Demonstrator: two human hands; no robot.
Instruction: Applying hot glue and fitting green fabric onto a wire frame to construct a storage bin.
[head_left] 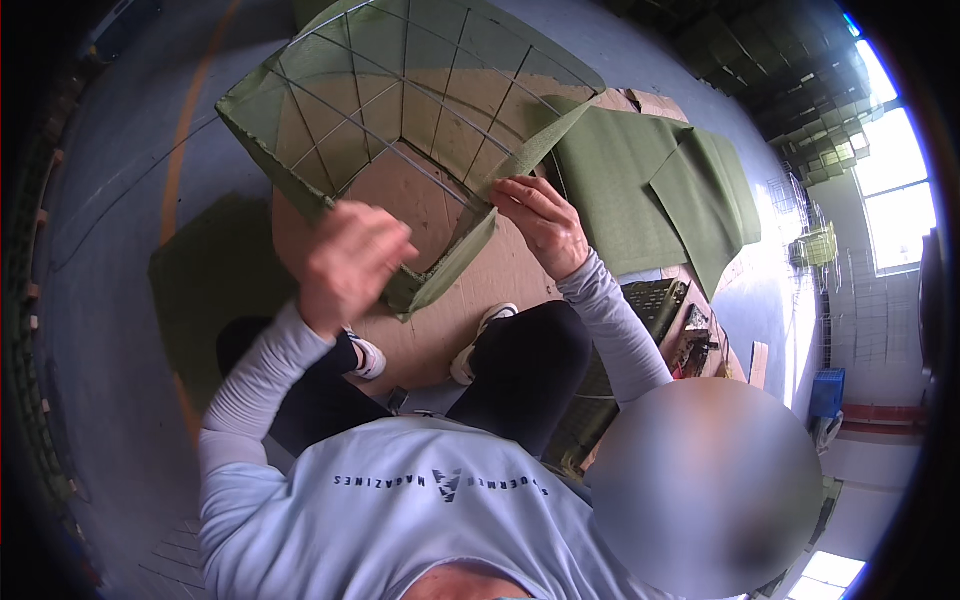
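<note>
A wire frame (404, 80) with green mesh cloth (270, 170) stretched round it stands in front of me, its grid of thin metal rods open toward me. My right hand (545, 225) pinches the cloth's folded edge at the frame's near right corner. Over the near left side of the cloth hovers my left hand (350, 265), smeared by motion; its fingers cannot be made out, nor whether it touches the edge. Between the hands, a loose flap of the cloth hangs down at the near corner.
Brown board (400, 350) lies beneath the frame, near my shoes (368, 357). At right, flat green mesh sheets (630, 180) lie stacked. A dark green crate (655, 305) stands by my right leg. Farther off are wire racks (865, 310) and a blue bin (827, 392).
</note>
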